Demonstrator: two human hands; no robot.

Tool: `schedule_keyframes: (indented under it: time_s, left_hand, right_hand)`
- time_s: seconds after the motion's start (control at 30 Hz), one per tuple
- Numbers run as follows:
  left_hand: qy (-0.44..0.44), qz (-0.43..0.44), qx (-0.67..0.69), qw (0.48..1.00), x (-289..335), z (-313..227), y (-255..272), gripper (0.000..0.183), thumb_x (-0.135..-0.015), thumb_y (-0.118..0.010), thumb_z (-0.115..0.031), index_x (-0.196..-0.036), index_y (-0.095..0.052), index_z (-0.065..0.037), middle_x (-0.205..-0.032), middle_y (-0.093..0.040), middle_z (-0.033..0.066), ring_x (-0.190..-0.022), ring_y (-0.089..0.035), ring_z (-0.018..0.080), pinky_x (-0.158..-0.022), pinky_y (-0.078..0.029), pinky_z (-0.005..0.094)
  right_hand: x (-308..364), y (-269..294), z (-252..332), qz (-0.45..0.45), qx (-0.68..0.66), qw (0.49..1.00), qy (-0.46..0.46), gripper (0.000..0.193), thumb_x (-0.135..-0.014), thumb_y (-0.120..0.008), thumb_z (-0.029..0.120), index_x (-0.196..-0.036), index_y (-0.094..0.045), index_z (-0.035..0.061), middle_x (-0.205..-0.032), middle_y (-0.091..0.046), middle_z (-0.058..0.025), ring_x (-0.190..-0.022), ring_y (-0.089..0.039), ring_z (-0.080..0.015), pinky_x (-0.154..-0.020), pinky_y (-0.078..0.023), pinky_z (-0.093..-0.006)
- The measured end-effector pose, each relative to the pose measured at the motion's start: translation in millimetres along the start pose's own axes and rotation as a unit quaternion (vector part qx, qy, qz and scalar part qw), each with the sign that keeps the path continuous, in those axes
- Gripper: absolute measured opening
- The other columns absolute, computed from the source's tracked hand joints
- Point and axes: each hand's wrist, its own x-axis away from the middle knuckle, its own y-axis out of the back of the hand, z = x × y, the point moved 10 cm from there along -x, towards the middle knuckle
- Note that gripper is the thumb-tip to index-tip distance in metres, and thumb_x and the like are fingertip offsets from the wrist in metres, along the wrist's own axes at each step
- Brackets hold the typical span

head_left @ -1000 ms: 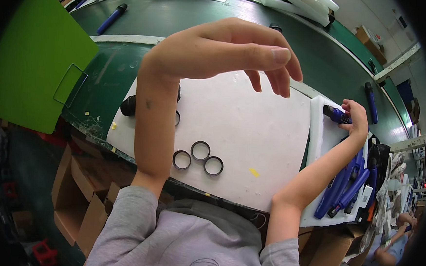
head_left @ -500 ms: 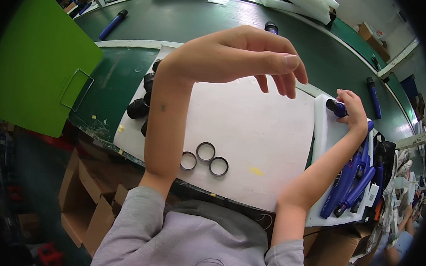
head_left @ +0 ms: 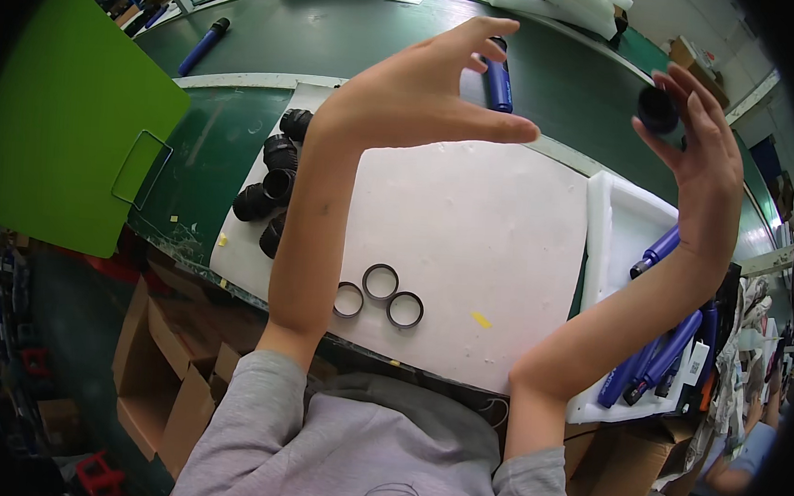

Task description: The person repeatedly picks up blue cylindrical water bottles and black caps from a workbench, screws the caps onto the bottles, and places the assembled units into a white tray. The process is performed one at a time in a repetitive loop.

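Note:
My left hand point(head_left: 424, 95) is raised above a white foam pad point(head_left: 471, 225), fingers spread and empty. Up at the right, my right hand point(head_left: 698, 148) grips a small black cylindrical cap point(head_left: 658, 105) between thumb and fingers. Three black rings point(head_left: 380, 294) lie on the pad near its front edge. Several black cylindrical parts point(head_left: 272, 186) lie clustered at the pad's left edge, just beside my left forearm.
A white foam tray point(head_left: 625, 235) at the right holds several blue tubes point(head_left: 659, 350). More blue tubes point(head_left: 496, 77) point(head_left: 202, 45) lie on the green conveyor belt point(head_left: 337, 35). A green board point(head_left: 60, 109) stands at the left; cardboard boxes point(head_left: 162, 379) sit below the bench.
My right hand has lifted from the tray up and away, carrying the black cap. My left hand has opened wider and stayed raised; the view has shifted, uncovering more black parts at the left.

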Motion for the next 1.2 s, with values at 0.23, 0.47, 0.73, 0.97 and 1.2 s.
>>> schedule_keyframes:
  time_s: [0.23,0.47,0.73,0.97,1.2]
  left_hand:
    - [0.018,-0.066,0.313,0.947,-20,7,4,0.046,-0.095,-0.063,-0.043,-0.114,-0.060,-0.001,-0.094,-0.062,0.0067,-0.084,-0.058,0.0149,-0.073,-0.046,0.0286]
    - [0.117,-0.170,0.469,0.859,-20,26,13,0.040,-0.098,-0.062,-0.037,-0.105,-0.061,0.002,-0.091,-0.063,0.0051,-0.080,-0.061,0.0120,-0.074,-0.049,0.0244]
    - [0.064,-0.483,0.365,0.793,65,48,173,0.044,-0.090,-0.062,-0.024,-0.115,-0.049,0.010,-0.107,-0.060,0.0252,-0.107,-0.061,0.0422,-0.104,-0.046,0.0534]
    - [0.073,-0.487,0.293,0.819,70,16,177,0.047,-0.095,-0.055,-0.025,-0.119,-0.045,0.014,-0.112,-0.056,0.0284,-0.110,-0.057,0.0455,-0.107,-0.041,0.0571]
    - [0.089,-0.351,0.352,0.863,52,17,161,0.047,-0.095,-0.057,-0.023,-0.120,-0.046,0.015,-0.109,-0.057,0.0270,-0.107,-0.058,0.0435,-0.104,-0.042,0.0557]
  right_hand:
    - [19,-152,48,0.132,-0.296,0.946,0.019,0.058,-0.101,-0.053,0.036,-0.134,-0.044,-0.0111,-0.120,-0.056,-0.0283,-0.114,-0.059,-0.0307,-0.091,-0.056,-0.0436]
    - [34,-151,67,0.046,-0.157,0.975,0.149,0.073,-0.100,-0.052,0.049,-0.135,-0.040,-0.0134,-0.113,-0.060,-0.0254,-0.105,-0.064,-0.0276,-0.082,-0.056,-0.0329]
    - [87,-217,5,0.373,0.332,0.856,0.135,0.018,-0.086,-0.064,0.015,-0.089,-0.061,-0.0028,-0.084,-0.067,-0.0225,-0.088,-0.065,-0.0390,-0.078,-0.052,-0.0448]
    - [178,-307,-84,0.625,0.432,0.650,0.007,0.014,-0.074,-0.072,0.012,-0.083,-0.074,0.0014,-0.083,-0.069,-0.0125,-0.078,-0.071,-0.0279,-0.063,-0.060,-0.0401]
    - [192,-315,-141,0.586,0.528,0.606,-0.102,0.034,-0.073,-0.078,0.019,-0.103,-0.075,0.0031,-0.107,-0.072,-0.0163,-0.096,-0.070,-0.0313,-0.060,-0.063,-0.0471]
